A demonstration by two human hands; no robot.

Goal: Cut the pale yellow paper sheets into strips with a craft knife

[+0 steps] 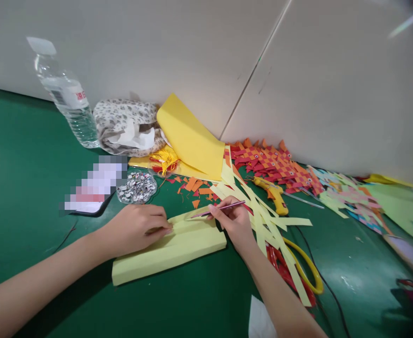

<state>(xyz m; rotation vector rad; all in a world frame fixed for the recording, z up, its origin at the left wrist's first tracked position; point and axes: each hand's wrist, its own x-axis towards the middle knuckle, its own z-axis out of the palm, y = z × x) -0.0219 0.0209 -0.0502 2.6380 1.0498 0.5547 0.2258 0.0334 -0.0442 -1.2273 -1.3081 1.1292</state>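
Note:
A folded pale yellow paper (164,253) lies on the green table (23,155) in front of me. My left hand (136,227) rests on its upper left part, fingers curled and pressing the paper down. My right hand (233,220) pinches a thin pink pen-like tool (217,210), whose tip lies on the paper's top edge. Loose pale yellow paper strips (263,216) spread out just right of my right hand.
At the back stand a water bottle (67,98), a patterned cloth bag (127,124) and a yellow sheet (192,141). A dish of googly eyes (137,187), a phone, a yellow glue gun (273,192), woven red-orange paper fish (277,164) and yellow-handled scissors (307,270) surround the work.

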